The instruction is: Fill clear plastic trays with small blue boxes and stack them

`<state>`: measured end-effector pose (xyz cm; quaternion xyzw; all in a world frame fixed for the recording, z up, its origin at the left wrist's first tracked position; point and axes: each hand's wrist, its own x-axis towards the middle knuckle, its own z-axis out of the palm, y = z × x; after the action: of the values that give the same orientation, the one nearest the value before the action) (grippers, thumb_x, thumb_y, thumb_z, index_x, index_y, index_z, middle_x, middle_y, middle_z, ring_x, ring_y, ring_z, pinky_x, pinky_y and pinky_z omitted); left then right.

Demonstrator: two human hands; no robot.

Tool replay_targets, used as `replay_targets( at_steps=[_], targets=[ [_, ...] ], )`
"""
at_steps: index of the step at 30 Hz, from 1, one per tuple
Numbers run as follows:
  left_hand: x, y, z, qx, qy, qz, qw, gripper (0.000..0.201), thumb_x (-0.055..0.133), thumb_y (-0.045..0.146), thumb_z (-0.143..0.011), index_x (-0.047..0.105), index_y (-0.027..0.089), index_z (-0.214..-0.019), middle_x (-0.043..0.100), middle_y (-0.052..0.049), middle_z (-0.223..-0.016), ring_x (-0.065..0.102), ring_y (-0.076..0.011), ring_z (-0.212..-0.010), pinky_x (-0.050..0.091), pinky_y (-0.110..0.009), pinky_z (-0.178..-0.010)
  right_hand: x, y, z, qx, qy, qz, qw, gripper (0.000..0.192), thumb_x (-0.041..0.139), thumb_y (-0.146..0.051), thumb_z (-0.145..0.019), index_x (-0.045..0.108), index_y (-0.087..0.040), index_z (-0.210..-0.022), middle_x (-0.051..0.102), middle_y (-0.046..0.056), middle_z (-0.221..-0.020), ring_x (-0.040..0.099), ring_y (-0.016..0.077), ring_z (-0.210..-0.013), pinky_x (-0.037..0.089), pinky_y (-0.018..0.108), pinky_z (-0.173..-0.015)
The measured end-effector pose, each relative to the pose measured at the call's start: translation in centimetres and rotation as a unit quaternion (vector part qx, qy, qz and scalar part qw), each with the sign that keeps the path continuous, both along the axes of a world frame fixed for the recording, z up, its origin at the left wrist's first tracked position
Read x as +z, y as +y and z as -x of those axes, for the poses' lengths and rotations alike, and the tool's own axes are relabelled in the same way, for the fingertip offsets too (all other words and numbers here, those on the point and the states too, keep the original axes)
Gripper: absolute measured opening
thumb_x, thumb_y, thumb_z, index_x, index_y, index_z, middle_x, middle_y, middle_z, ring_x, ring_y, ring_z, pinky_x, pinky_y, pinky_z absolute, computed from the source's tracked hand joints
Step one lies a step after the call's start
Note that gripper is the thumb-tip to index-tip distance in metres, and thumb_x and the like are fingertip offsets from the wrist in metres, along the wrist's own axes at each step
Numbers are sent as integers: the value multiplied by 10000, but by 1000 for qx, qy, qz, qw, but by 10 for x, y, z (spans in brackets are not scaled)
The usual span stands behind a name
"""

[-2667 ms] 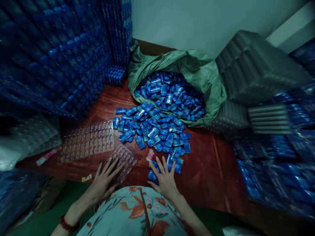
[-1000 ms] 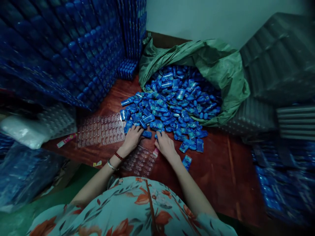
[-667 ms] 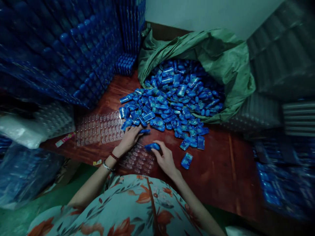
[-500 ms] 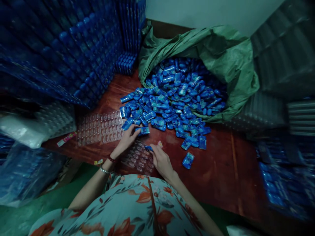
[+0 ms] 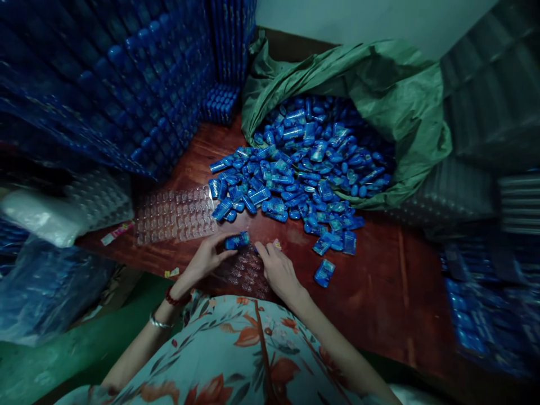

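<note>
The clear tray (image 5: 245, 271) lies between the fingertips, toward the body. The right hand (image 5: 282, 274), over its edge, bunches its fingers, contents unclear; the left hand (image 5: 205, 260) pinches a blue packet (image 5: 237, 241), long axis toward the right fingers.

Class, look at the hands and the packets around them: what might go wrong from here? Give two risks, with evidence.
1. The left hand grips a blue packet between thumb and fingers, so it might slip.
2. The green sack gapes open, with loose packets spread in front of its mouth; more could slide out.
</note>
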<state>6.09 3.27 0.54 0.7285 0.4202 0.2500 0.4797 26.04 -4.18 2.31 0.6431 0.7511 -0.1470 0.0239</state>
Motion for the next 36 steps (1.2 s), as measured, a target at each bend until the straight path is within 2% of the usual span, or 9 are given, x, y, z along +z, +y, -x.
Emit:
replay_targets(
  at_steps=[7,10,13,17,20,24,27,33,36],
  targets=[
    [1,-23,-16,-44,153,-124,979,321,495,363,-905,509,185,-1172,614,-99,-1109,626,-203,-972,508,-315,-838,-12,1,-2,9,25,-46,999,498,373,-38,-845,427,-200,-1313,578,84,-1027,570,206,-963,457,307,-863],
    [5,-22,-26,-54,312,-127,940,236,456,312,-925,521,164,-1097,621,-107,-1052,651,-209,-882,522,-293,-732,-14,2,-3,11,25,-48,998,507,387,-32,-834,424,-205,-1309,577,85,-1035,562,205,-978,443,325,-906],
    [15,-18,-33,-92,439,-136,883,232,393,116,-911,499,151,-1115,601,-128,-1097,659,-201,-811,511,-278,-654,-16,3,-3,14,23,-56,998,527,388,-22,-828,411,-216,-1318,573,84,-1053,559,200,-980,440,330,-921],
    [23,-15,-38,-139,503,-185,832,340,351,32,-867,493,166,-1146,600,-135,-1053,649,-205,-755,478,-269,-580,-16,4,-2,28,20,-56,998,527,392,-21,-826,419,-208,-1317,579,87,-1042,555,207,-977,448,338,-907],
    [18,-14,-40,-146,500,-249,816,296,351,39,-862,529,140,-1075,601,-144,-929,629,-218,-758,456,-272,-579,-15,6,1,34,23,-51,998,497,396,-39,-839,435,-192,-1311,589,89,-1007,564,211,-947,457,346,-883],
    [-1,-9,-42,-151,460,-322,814,290,368,70,-871,513,125,-1116,592,-153,-933,606,-227,-809,448,-295,-630,-14,9,4,17,6,-64,998,475,390,-43,-856,444,-178,-1308,606,88,-1001,578,205,-927,424,356,-922],
    [-7,-2,-44,-142,441,-324,825,342,370,81,-878,474,129,-1200,593,-161,-989,602,-233,-869,447,-298,-654,-11,12,-2,2,2,-60,998,436,395,-93,-890,435,-172,-1317,619,102,-1037,577,214,-957,412,367,-910],
    [18,30,-37,-167,341,-281,881,496,452,295,-916,309,150,-1368,614,-124,-1060,601,-230,-922,452,-333,-787,10,40,-43,-11,69,-79,994,332,331,-309,-966,513,-217,-1227,627,84,-1088,556,214,-981,408,350,-827],
    [27,54,-42,-146,307,-266,902,378,387,258,-940,392,196,-1313,596,-83,-1066,594,-190,-904,458,-292,-765,12,72,-53,-46,36,-125,990,324,348,-281,-954,533,-192,-1205,616,103,-1060,530,232,-980,407,333,-809]
  ],
)
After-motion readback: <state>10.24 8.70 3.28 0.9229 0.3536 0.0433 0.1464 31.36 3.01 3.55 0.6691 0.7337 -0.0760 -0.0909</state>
